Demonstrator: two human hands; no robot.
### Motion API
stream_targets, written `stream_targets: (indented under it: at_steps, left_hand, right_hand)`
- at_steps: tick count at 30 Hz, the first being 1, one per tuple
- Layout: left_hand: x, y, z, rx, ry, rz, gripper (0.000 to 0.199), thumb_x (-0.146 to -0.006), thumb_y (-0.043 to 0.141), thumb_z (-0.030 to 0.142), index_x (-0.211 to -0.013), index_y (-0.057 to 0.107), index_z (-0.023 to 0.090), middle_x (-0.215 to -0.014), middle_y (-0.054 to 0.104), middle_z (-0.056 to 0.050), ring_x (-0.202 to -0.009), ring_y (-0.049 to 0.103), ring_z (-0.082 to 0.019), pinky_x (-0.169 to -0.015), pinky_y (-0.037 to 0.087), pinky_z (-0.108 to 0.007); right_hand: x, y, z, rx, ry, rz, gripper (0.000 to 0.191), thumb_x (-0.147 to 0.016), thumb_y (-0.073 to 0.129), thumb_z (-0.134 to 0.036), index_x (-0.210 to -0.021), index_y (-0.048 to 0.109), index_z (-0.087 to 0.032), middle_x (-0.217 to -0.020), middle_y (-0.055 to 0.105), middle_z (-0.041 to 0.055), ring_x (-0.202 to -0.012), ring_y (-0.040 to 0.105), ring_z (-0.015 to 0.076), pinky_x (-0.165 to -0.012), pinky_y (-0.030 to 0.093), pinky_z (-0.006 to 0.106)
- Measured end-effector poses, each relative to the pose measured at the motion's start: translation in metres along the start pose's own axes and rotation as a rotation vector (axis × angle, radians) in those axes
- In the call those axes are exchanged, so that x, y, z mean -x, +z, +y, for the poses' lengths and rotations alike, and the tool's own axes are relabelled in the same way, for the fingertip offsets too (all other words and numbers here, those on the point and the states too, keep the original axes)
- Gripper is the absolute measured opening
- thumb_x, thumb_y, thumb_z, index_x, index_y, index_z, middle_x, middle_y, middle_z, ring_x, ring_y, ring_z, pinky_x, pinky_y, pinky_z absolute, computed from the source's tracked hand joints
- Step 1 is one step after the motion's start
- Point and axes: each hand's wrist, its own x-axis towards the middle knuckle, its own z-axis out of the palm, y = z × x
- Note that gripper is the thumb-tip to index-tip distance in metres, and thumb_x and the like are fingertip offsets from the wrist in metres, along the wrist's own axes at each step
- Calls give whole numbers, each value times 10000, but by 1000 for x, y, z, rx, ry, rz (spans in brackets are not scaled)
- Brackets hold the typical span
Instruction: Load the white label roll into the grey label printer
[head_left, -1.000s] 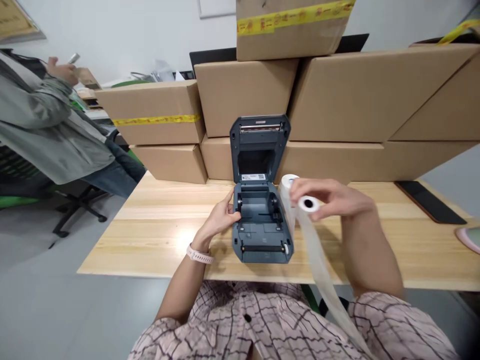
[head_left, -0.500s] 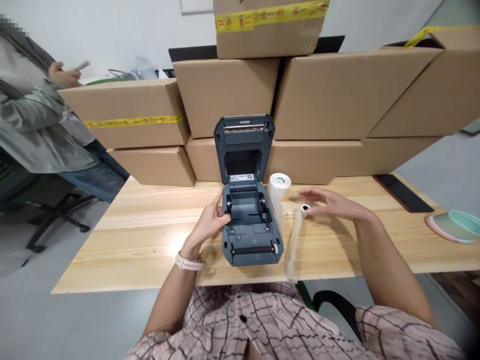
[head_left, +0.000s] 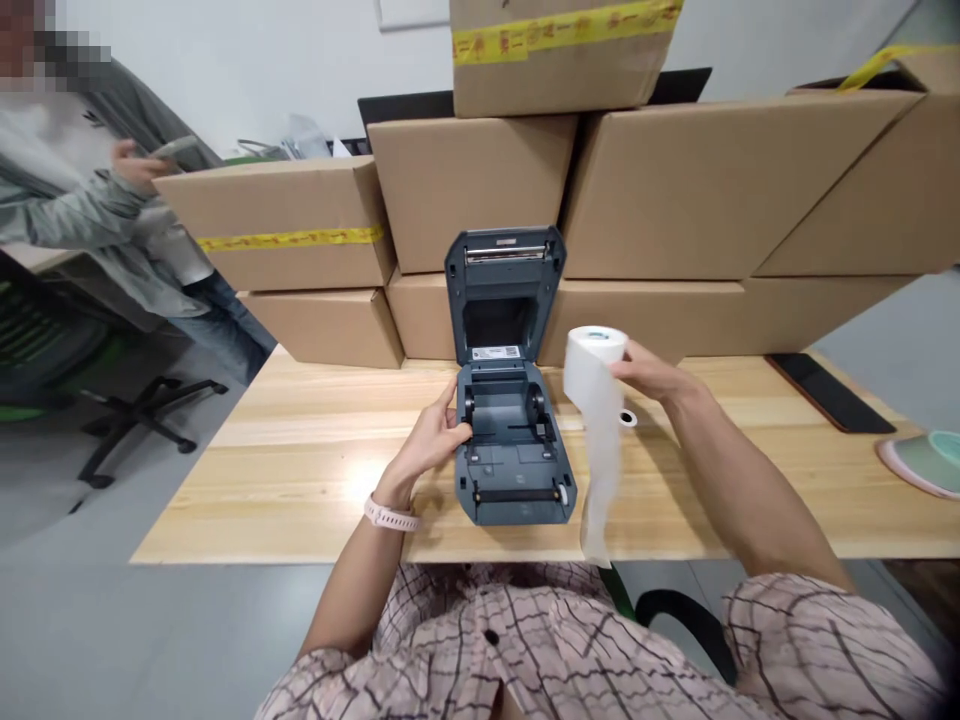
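A dark grey label printer (head_left: pixel 517 455) stands on the wooden table with its lid (head_left: pixel 506 290) raised and its roll bay showing no roll inside. My left hand (head_left: pixel 433 435) grips the printer's left edge, thumb over the rim and fingers along the outside. To the right of the printer, my right hand (head_left: pixel 649 370) is closed on the far side of a white label roll (head_left: pixel 589 375), which looks lifted off the table. A long loose strip hangs from this roll down to the table's front edge. Partly behind the strip lies a small roll with a dark core (head_left: pixel 630 419).
Stacked cardboard boxes (head_left: pixel 660 190) line the back of the table (head_left: pixel 285 480). At the right lie a black phone (head_left: pixel 829 393) and a pale green and pink item (head_left: pixel 922 465). At the far left another person (head_left: pixel 112 200) stands holding something, near a wheeled chair (head_left: pixel 142 425).
My right hand has left the small roll and taken hold of the large label roll, raising it and shifting it right. My left hand stays on the printer. The view has shifted slightly.
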Motion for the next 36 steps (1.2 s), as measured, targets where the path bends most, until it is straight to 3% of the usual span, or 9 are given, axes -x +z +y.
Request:
stream_targets:
  at_steps: [4, 7, 10, 14, 19, 22, 28, 32, 36]
  left_hand:
    - [0, -2, -3, -36, 27, -23, 956, -793, 595, 159, -1666, 205, 151, -615, 443, 95, -551, 379, -81, -511, 283, -190]
    - [-1, -3, -6, -39, 25, -10, 972, -785, 596, 155, -1667, 189, 129, -609, 430, 99, -548, 379, -78, -511, 286, -188]
    - [-2, -3, -8, -65, 8, 8, 996, -767, 596, 149, -1665, 170, 95, -584, 413, 108, -531, 383, -78, -500, 279, -188]
    - [-1, -3, -7, -54, 8, -4, 995, -766, 596, 146, -1664, 171, 89, -580, 432, 110, -513, 398, -75, -495, 277, -190]
    - [-1, -3, -5, -42, -14, -19, 998, -775, 590, 148, -1663, 141, 71, -581, 438, 112, -511, 391, -74, -489, 269, -194]
    - [0, -2, -4, -36, -22, -11, 1006, -764, 592, 139, -1660, 141, 57, -582, 433, 114, -514, 377, -72, -488, 260, -194]
    - [2, -1, 0, 1, 18, -12, 942, -795, 606, 150, -1656, 225, 119, -600, 428, 106, -523, 366, -71, -488, 261, -188]
    - [3, 1, 0, 33, 36, -11, 910, -793, 614, 148, -1640, 281, 136, -604, 431, 102, -526, 367, -72, -487, 262, -190]
    - [2, 2, -2, 48, 12, -2, 933, -788, 622, 170, -1646, 257, 135, -624, 443, 98, -539, 390, -77, -506, 284, -192]
  right_hand:
    - [12, 22, -55, 101, -166, -146, 837, -635, 787, -726, -1256, 628, -187, -1225, 730, 136, -1020, 704, 316, -822, 569, 394]
    - [6, 65, -96, 536, -240, -337, 744, -689, 792, -642, -1261, 622, -197, -1198, 732, 114, -1000, 695, 296, -820, 551, 377]
    - [-8, 104, -114, 954, -188, -450, 663, -762, 740, -562, -1287, 599, -182, -1153, 738, 137, -984, 696, 322, -811, 529, 394]
    - [-27, 126, -104, 1163, -119, -557, 727, -789, 701, -608, -1331, 565, -143, -1181, 728, 184, -1057, 693, 381, -853, 511, 433]
    - [-41, 133, -84, 1182, -36, -587, 749, -796, 706, -611, -1346, 559, -124, -1227, 720, 209, -1111, 692, 402, -868, 520, 443]
    - [-35, 131, -81, 1152, -86, -581, 733, -852, 674, -603, -1405, 541, -141, -1347, 674, 204, -1205, 657, 390, -948, 512, 460]
    - [31, 126, -81, 926, -503, -441, 552, -1055, 468, -507, -1506, 528, -193, -1529, 579, 121, -1406, 527, 295, -1147, 440, 482]
    - [82, 141, -68, 902, -494, -372, 450, -1072, 454, -481, -1433, 630, -277, -1548, 577, 57, -1423, 543, 279, -1163, 470, 501]
    - [104, 162, -52, 958, -465, -232, 443, -1084, 439, -410, -1446, 613, -222, -1584, 529, 77, -1491, 471, 292, -1202, 446, 547]
